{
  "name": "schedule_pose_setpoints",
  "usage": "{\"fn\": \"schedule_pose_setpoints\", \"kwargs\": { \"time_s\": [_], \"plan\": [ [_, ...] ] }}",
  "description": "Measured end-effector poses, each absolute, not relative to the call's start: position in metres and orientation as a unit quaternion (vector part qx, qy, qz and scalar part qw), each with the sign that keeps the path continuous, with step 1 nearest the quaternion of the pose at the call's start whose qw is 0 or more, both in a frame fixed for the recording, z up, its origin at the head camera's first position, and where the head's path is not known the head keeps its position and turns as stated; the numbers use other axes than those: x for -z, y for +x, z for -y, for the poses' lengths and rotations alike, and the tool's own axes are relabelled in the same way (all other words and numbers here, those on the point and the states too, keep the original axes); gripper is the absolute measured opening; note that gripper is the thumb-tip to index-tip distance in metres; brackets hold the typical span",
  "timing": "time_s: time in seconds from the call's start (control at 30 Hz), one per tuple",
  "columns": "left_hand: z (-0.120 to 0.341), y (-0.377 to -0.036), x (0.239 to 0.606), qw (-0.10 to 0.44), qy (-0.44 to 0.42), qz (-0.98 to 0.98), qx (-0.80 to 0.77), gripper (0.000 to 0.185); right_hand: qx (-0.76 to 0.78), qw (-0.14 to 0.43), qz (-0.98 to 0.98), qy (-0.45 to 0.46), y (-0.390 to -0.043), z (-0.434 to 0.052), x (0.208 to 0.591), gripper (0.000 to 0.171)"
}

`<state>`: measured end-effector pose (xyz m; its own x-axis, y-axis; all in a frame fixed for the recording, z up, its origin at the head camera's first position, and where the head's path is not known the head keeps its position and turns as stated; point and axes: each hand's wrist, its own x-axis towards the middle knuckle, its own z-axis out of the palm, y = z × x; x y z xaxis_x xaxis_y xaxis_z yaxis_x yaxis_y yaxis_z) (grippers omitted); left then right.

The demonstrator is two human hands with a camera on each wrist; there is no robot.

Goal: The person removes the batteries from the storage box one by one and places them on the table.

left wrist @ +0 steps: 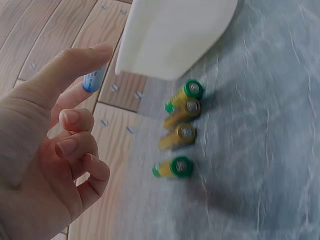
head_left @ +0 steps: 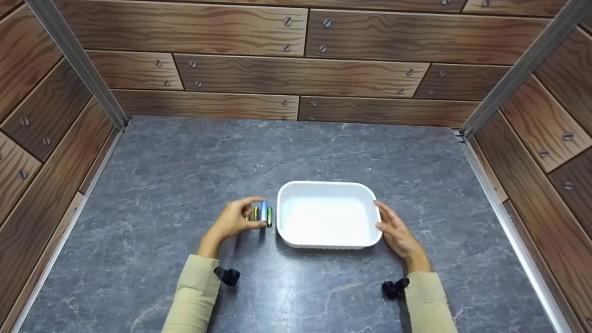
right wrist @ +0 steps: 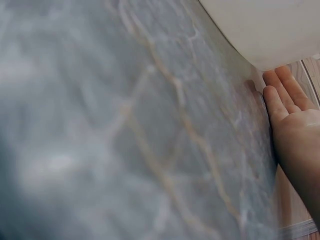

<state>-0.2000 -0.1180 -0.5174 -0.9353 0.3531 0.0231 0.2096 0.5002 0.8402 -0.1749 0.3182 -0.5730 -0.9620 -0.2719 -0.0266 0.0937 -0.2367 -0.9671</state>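
My left hand [head_left: 233, 217] pinches a blue battery [head_left: 264, 211] between thumb and forefinger, held raised above the tabletop. In the left wrist view, the blue battery [left wrist: 94, 79] shows past the thumb, and the other fingers are curled loosely. Below and beside that hand, several green-and-yellow batteries [left wrist: 181, 167] stand in a row on the table; in the head view the nearest green battery [head_left: 269, 217] is close to the container. My right hand [head_left: 397, 233] touches the right side of a white rectangular container [head_left: 329, 246], its fingers [right wrist: 276, 105] nearly straight against it.
The grey marble-patterned tabletop [head_left: 203, 157] carries the container near its middle. Wood-patterned panels [head_left: 296, 74] wall in the back and both sides, with metal posts at the back corners. A small black wrist camera [head_left: 230, 276] is strapped at each sleeve.
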Motion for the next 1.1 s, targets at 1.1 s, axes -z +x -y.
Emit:
{"fn": "schedule_pose_setpoints", "kwargs": {
  "time_s": [1.1],
  "plan": [
    [0.16, -0.205, 0.545, 0.096, 0.1, -0.883, -0.448, 0.058, 0.783, 0.122, -0.604, -0.08, -0.174, -0.317, 0.572, 0.051]
  ]
}}
